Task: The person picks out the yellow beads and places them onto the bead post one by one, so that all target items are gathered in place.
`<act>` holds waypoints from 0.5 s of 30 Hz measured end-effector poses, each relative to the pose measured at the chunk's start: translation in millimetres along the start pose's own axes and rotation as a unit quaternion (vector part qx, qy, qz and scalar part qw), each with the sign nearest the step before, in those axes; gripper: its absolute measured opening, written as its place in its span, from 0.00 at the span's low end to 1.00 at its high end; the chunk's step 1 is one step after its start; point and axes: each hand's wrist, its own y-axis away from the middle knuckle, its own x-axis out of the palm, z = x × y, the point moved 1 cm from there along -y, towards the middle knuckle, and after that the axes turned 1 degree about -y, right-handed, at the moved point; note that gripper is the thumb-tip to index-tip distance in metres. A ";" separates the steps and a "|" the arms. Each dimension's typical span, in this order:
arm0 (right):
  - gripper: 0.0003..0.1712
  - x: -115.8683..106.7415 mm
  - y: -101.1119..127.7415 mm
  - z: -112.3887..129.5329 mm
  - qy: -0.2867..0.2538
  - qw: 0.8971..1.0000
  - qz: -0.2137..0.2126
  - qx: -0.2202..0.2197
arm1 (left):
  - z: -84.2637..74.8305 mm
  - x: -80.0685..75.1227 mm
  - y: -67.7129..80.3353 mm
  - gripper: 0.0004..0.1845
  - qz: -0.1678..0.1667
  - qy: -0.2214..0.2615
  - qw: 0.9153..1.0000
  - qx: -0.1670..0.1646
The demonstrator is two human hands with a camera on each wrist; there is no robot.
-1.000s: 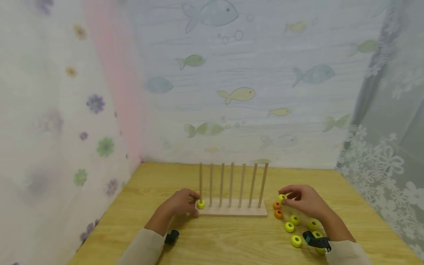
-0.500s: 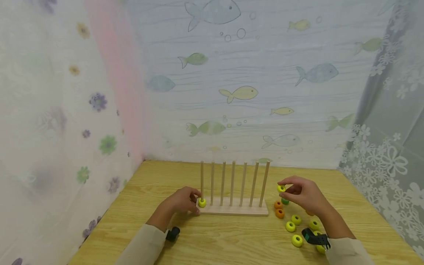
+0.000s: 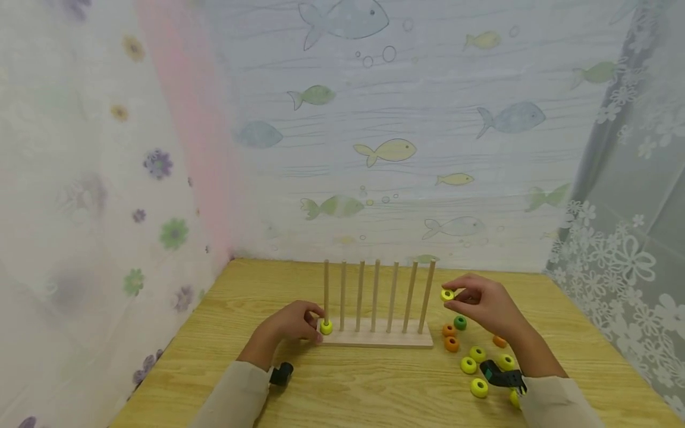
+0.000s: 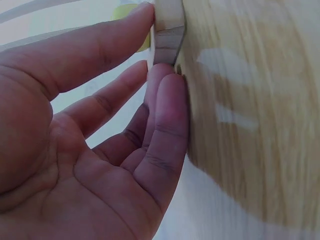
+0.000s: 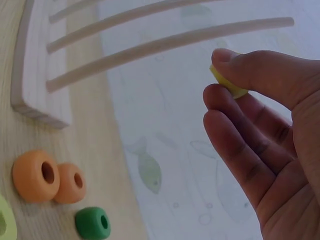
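Observation:
A wooden peg stand (image 3: 374, 340) with a row of upright pegs stands on the table. One yellow bead (image 3: 326, 327) sits at the foot of its leftmost peg. My left hand (image 3: 293, 324) holds the stand's left end, thumb and fingers at the edge of the base (image 4: 169, 37). Between thumb and fingertips, my right hand (image 3: 484, 303) pinches another yellow bead (image 3: 447, 295), raised above the table just right of the rightmost peg. The right wrist view shows this bead (image 5: 230, 85) partly covered by the fingers, apart from the nearest peg (image 5: 170, 46).
Right of the stand lie two orange beads (image 3: 451, 343), a green bead (image 3: 460, 323) and several yellow beads (image 3: 478, 388). Another orange bead (image 3: 499, 341) lies near the right wrist. The right forearm partly hides some beads. A fish-patterned curtain (image 3: 385, 178) hangs behind the wooden table (image 3: 348, 392).
My right hand has lifted the yellow bead from beside the orange ones and moved it up and slightly left. The green bead has come into sight. The left hand stays at the stand.

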 end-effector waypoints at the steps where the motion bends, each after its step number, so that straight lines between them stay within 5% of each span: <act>1: 0.18 0.0 -1.0 0.4 -0.003 1.000 -0.003 0.001 | -0.5 0.2 0.3 0.31 0.000 0.004 1.000 0.000; 15: 0.17 -3.6 -17.8 30.1 0.005 0.999 -0.030 -0.025 | -2.5 -1.1 2.6 0.28 0.001 0.004 1.000 0.001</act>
